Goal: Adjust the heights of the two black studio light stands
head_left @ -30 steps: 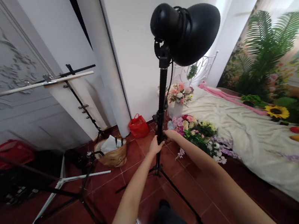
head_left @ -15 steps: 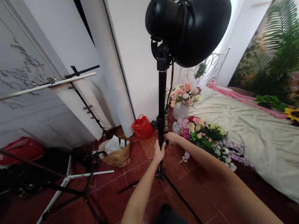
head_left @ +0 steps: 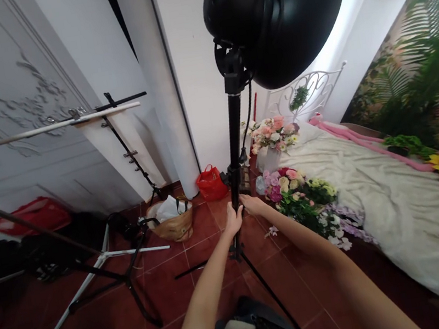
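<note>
A black light stand [head_left: 235, 134] rises from the tiled floor in front of me, with a large black lamp head [head_left: 296, 19] on top. A cable hangs from the lamp beside the pole. My left hand [head_left: 234, 219] is wrapped round the pole below its joint. On the pole's right side, my right hand [head_left: 252, 204] is closed at the same height, its fingertips partly hidden behind the pole. Two dark legs of the stand show on the floor.
To the right, flower bunches [head_left: 290, 186] lie beside a bed with a cream cover [head_left: 336, 162]. A red bag [head_left: 211, 183] and a woven basket [head_left: 175, 226] stand behind the pole. Other stands [head_left: 125, 279] spread their legs at the left.
The lamp head appears higher and larger in the view, and the pole's upper part has shifted slightly left. Both hands remain at the pole with little change.
</note>
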{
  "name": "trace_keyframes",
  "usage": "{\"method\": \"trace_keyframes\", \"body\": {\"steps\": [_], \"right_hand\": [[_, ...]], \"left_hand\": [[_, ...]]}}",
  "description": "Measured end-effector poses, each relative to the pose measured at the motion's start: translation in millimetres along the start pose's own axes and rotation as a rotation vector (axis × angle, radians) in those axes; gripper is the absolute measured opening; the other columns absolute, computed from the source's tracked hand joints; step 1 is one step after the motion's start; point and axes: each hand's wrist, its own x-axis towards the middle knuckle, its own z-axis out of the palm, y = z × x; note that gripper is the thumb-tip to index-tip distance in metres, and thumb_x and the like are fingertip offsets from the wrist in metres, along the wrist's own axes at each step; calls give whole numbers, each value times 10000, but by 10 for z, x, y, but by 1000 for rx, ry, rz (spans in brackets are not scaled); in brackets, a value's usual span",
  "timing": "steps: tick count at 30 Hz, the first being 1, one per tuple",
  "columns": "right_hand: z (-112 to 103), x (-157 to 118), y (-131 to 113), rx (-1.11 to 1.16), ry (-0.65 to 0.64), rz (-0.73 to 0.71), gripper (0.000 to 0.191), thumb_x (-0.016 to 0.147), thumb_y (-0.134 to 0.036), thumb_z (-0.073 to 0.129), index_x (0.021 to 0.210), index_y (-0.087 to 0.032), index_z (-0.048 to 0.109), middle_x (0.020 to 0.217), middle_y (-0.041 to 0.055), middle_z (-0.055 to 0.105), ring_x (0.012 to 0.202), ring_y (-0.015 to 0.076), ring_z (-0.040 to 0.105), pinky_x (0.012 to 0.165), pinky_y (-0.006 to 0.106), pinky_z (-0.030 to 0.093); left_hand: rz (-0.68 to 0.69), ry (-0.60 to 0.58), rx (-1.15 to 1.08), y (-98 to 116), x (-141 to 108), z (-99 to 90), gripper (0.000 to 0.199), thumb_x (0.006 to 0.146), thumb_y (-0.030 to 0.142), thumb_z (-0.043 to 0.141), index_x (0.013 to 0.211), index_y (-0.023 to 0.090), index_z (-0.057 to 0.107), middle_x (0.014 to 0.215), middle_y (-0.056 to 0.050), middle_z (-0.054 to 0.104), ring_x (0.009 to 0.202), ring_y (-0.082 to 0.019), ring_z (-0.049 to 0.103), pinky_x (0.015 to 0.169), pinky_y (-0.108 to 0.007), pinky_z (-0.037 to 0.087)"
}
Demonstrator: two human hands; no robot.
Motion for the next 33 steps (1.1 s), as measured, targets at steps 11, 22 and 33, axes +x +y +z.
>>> {"method": "trace_keyframes", "body": {"steps": [11,22,33], "right_hand": [[395,-112,-190,165,271,226,445,906,-165,374,1351,-167,385,1325,148,536,1155,207,560,887,312,471],[-382,128,163,-13,-307,-18,345,675,-357,749,969,-181,708,991,108,716,949,265,661,763,263,481],[497,-902,-125,100,158,118,595,851,-121,403,1417,-305,392,1512,34,343,1233,183,515,894,304,518]], "left_hand": [[2,-20,26,-2,-4,-7,251,910,407,445,1031,188,438,975,-81,543,957,-203,562,924,-391,439],[13,-18,44,72,-18,-5,253,911,427,445,1019,198,443,946,-68,556,925,-192,567,919,-378,446],[-40,88,62,72,-33,74,247,901,423,468,990,193,452,954,-72,556,919,-197,572,894,-376,453]]}}
